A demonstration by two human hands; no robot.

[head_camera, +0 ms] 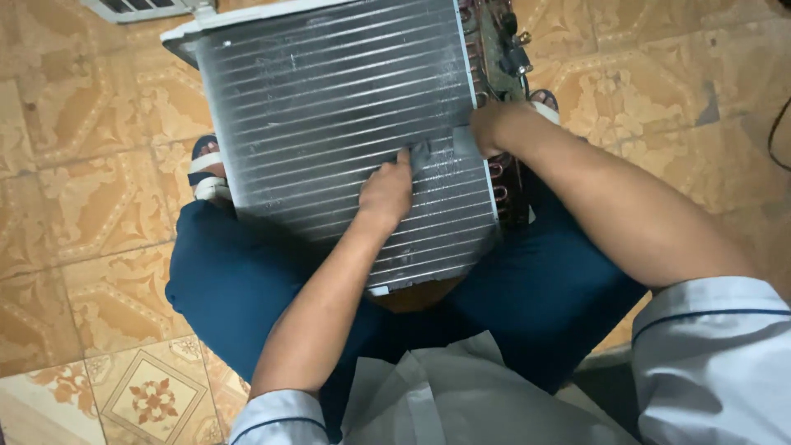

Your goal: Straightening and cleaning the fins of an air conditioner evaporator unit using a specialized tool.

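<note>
A large finned metal coil [329, 107], silver with horizontal tubes, leans against my knees between my legs. A strip of grey cloth [441, 150] lies stretched across its fins. My left hand [385, 194] pinches the cloth's left end against the fins. My right hand [490, 128] grips the cloth's right end at the coil's right edge, beside the copper tube bends [499, 177].
The floor [82, 165] is patterned tan tile. A white grille [136, 8] lies at the top left. My sandalled feet [206, 169] flank the coil. A dark cable [774, 132] runs at the far right edge.
</note>
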